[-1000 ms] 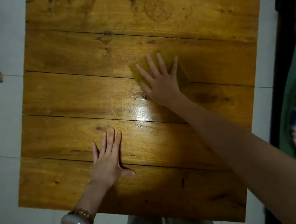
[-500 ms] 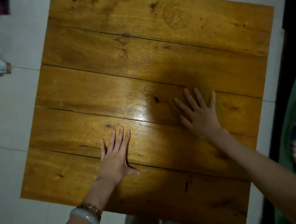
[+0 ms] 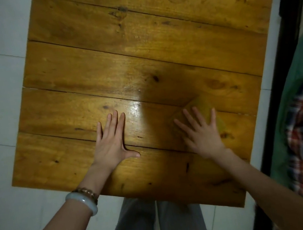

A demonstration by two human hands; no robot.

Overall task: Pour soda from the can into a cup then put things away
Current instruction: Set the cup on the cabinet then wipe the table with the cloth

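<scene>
Right hand [image 3: 202,135] flat, fingers spread, pressing yellow cloth [image 3: 198,108] on table [image 3: 139,41]. Left hand [image 3: 112,143] flat, empty, beside it. No can/cup visible.

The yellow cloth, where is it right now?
In the head view, the yellow cloth lies flat under the right hand on the wooden table's right side, toward the near edge.

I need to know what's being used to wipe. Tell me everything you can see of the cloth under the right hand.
The cloth is yellowish-brown, close to the wood's colour, looks soft and thin, and lies flat on the table toward its near right part. Its edges are blurred, one corner pointing away from the person. The right hand presses on it, fingers spread, covering most of it. Nothing else touches it.
</scene>
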